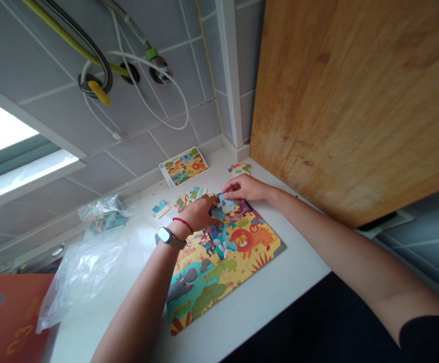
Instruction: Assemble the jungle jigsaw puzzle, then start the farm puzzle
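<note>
A partly assembled jigsaw puzzle (238,262) with lions, a crocodile and a hippo lies on the white countertop. My left hand (201,213) rests over its upper part, thumb and fingers apart, touching the pieces. Beside it, my right hand (246,187) has its fingers and thumb closed at the top edge, on a blue puzzle piece (227,203) with elephant artwork. The left hand partly hides the picture beneath. Loose puzzle pieces (181,202) lie just beyond my left hand, and a blue one (161,208) sits farther left. More pieces (239,169) are behind my right hand.
A reference picture card (184,166) leans near the tiled wall (128,166). Clear plastic packaging (86,262) and an orange box (13,317) are at left. A wooden panel (355,101) stands close on the right. Hoses (128,63) hang from the wall above.
</note>
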